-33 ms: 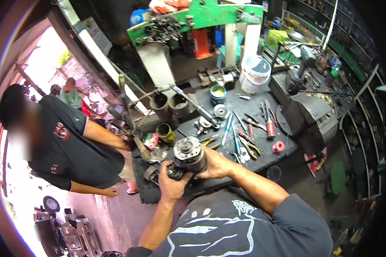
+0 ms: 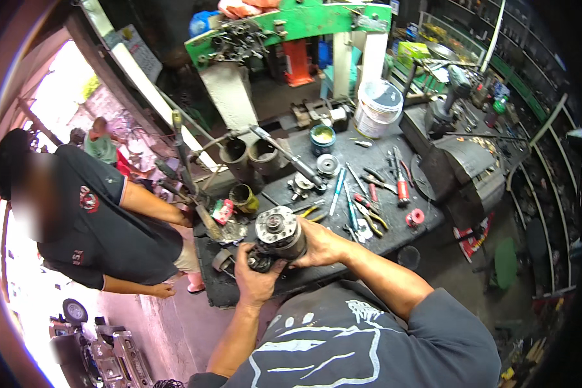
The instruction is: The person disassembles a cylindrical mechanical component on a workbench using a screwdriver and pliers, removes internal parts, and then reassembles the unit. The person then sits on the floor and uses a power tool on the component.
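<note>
Both hands grip a starter motor (image 2: 291,246), a dark metal cylinder with a bright, holed flange facing up and a smaller black cylinder at its side. My left hand (image 2: 256,279) is closed round the smaller cylinder. My right hand (image 2: 318,244) wraps the main body from the right; some of its fingers are hidden behind it. The motor is held over the near edge of the dark workbench (image 2: 410,210). Beyond it lie pliers (image 2: 374,223), screwdrivers (image 2: 402,183) and a round metal pulley (image 2: 328,165).
A white bucket (image 2: 376,116) and a small blue tub (image 2: 322,143) stand at the back of the bench. A bench vise (image 2: 462,168) is to the right. On the left a person in a dark shirt (image 2: 113,213) stands close beside the bench. A green press frame (image 2: 304,24) rises behind.
The whole view has shifted slightly, with the bench sliding a little up and left in it. Both hands keep their hold on the starter motor.
</note>
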`<state>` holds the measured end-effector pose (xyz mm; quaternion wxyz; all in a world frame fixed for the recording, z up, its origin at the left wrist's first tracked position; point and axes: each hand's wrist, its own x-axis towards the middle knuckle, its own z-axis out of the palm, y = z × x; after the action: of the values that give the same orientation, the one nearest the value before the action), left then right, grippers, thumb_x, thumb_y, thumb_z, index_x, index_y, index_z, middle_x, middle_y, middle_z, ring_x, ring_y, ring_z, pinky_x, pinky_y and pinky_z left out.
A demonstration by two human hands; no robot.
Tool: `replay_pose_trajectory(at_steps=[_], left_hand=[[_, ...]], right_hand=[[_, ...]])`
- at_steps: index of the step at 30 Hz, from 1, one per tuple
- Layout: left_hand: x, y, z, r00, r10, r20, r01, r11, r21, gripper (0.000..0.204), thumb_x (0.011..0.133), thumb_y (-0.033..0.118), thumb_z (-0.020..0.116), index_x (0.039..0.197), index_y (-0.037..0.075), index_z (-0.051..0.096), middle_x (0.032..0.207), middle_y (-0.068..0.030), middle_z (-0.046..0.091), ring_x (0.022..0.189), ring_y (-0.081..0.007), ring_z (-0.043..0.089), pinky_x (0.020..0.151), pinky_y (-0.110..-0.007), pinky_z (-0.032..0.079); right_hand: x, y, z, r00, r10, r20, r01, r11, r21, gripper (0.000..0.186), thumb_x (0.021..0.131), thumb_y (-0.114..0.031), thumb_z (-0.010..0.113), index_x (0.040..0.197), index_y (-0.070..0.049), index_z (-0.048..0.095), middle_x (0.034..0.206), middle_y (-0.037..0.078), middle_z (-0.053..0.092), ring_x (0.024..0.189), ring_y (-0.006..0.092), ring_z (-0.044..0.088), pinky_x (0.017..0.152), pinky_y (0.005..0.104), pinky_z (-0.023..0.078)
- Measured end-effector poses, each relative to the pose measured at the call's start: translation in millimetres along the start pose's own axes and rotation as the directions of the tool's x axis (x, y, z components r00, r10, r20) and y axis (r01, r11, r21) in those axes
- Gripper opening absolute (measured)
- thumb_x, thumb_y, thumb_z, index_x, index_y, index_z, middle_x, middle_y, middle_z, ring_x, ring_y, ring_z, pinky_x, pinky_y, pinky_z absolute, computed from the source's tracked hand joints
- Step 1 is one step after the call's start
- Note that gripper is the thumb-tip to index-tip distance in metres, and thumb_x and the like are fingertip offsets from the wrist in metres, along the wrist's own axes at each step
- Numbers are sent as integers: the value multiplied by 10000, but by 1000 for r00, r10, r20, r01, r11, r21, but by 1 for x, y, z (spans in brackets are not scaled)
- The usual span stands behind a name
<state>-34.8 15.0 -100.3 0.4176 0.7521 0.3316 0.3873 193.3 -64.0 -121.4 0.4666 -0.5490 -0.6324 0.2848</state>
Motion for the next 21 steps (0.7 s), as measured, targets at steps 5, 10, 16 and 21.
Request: replay_pose_trajectory(at_steps=[5, 10, 16, 21], left_hand=[[-13, -20, 8, 983, 181, 1, -181, 979, 98, 674, 733, 217, 1035, 1177, 38, 561, 1070, -157, 597, 965, -366, 615, 899, -465, 519], [-35, -13, 24, 983, 182, 22, -183, 980, 73, 693, 782, 350, 1011, 1197, 27, 560, 1113, -178, 581, 1047, -396, 589, 954, -513, 478], [-58, 13, 67, 982, 185, 39, -189, 956, 226, 725, 744, 318, 1018, 1214, 11, 558, 1123, -189, 571, 1066, -414, 568, 958, -537, 466], [-67, 34, 102, 980, 8, -199, 34, 978, 208, 757, 723, 181, 959, 1326, -54, 566, 1190, -224, 639, 1084, -416, 640, 1014, -503, 511]], right_hand=[[-1, -7, -2, 998, 46, 48, -42, 996, -81, 1094, 704, -223, 997, 1604, 14, 421, 1512, 270, 602, 1446, 442, 570, 1229, 483, 462], [-7, -3, -17, 988, 56, 142, -46, 996, -72, 997, 715, -184, 979, 1562, -29, 476, 1470, 239, 641, 1407, 431, 605, 1192, 491, 494], [6, 7, -62, 934, -15, 357, 36, 998, -54, 761, 791, -67, 880, 1493, -66, 586, 1446, 208, 694, 1370, 401, 658, 1153, 482, 531], [21, 0, -85, 873, 88, 480, 33, 971, -237, 799, 674, -144, 967, 1404, -69, 650, 1238, 217, 786, 1194, 429, 735, 1023, 490, 580]])
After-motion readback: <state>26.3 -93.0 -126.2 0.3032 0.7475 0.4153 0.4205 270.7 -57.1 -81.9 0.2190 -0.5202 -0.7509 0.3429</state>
